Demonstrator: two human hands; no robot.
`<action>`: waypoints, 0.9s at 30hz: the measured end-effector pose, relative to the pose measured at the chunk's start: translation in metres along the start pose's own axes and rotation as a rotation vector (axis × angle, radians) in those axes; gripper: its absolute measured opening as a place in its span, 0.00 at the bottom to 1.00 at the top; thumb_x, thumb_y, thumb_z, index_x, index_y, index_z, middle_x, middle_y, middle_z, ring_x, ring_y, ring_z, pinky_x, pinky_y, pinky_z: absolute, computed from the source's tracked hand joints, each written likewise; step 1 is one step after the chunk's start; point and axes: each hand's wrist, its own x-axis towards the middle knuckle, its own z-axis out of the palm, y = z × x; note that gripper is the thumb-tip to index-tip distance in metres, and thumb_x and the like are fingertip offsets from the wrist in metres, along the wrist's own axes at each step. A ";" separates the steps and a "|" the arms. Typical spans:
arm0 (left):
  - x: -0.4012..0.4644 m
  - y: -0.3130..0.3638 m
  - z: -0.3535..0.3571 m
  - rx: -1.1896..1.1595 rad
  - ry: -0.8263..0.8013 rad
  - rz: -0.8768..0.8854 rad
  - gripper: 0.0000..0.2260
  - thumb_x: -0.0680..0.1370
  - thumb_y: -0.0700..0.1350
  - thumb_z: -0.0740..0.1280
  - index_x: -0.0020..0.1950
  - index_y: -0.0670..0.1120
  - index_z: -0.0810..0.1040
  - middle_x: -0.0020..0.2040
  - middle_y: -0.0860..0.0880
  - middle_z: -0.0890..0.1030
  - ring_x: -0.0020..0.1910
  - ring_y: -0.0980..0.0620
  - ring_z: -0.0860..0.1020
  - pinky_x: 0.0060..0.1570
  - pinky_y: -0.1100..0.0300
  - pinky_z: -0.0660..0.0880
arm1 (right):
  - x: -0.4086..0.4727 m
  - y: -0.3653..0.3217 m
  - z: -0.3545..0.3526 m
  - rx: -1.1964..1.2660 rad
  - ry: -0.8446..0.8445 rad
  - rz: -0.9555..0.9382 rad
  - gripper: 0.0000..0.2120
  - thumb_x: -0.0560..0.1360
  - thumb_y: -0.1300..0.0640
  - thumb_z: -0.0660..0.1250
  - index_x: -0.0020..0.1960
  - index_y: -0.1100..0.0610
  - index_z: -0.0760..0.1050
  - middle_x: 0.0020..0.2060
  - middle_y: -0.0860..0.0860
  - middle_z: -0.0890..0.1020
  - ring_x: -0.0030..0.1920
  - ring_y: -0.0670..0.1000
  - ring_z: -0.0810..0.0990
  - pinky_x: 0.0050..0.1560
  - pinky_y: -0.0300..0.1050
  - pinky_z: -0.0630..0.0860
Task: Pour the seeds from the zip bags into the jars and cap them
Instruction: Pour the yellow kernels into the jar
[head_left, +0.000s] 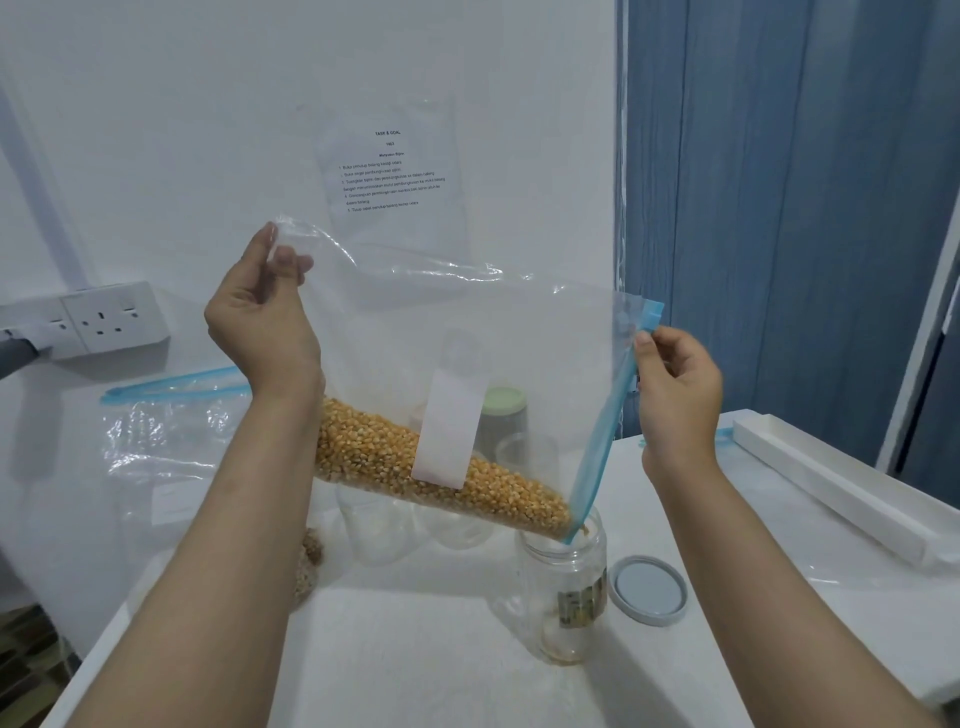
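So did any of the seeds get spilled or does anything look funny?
Yes, maybe. A small brownish heap that looks like seeds lies on the table left of the open jar, though it is blurry through plastic. The pour itself looks tidy: the zip bag corner sits in the jar's mouth, and the lid lies beside it.

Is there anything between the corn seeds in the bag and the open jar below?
Nothing visible. The zip bag corner with the seeds sits at the jar mouth; its grey lid lies beside it.
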 end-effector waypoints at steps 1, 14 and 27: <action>0.000 0.000 0.000 -0.002 0.000 -0.002 0.09 0.79 0.40 0.69 0.58 0.48 0.82 0.37 0.56 0.84 0.42 0.55 0.82 0.57 0.55 0.79 | 0.000 0.000 0.000 -0.002 0.000 -0.001 0.07 0.80 0.55 0.67 0.45 0.46 0.78 0.45 0.46 0.83 0.49 0.48 0.80 0.56 0.49 0.80; -0.002 0.000 0.003 -0.005 -0.002 -0.008 0.09 0.79 0.39 0.69 0.58 0.47 0.82 0.35 0.59 0.84 0.41 0.56 0.83 0.58 0.56 0.79 | 0.002 0.003 -0.002 -0.017 -0.011 -0.030 0.05 0.80 0.56 0.67 0.49 0.47 0.78 0.44 0.44 0.83 0.47 0.45 0.81 0.56 0.46 0.80; -0.004 -0.001 0.004 0.002 -0.004 0.002 0.09 0.79 0.40 0.69 0.58 0.47 0.82 0.35 0.58 0.84 0.42 0.55 0.83 0.57 0.57 0.79 | 0.002 0.008 -0.005 -0.030 -0.047 -0.136 0.22 0.80 0.60 0.67 0.64 0.34 0.74 0.45 0.51 0.82 0.47 0.49 0.79 0.61 0.49 0.78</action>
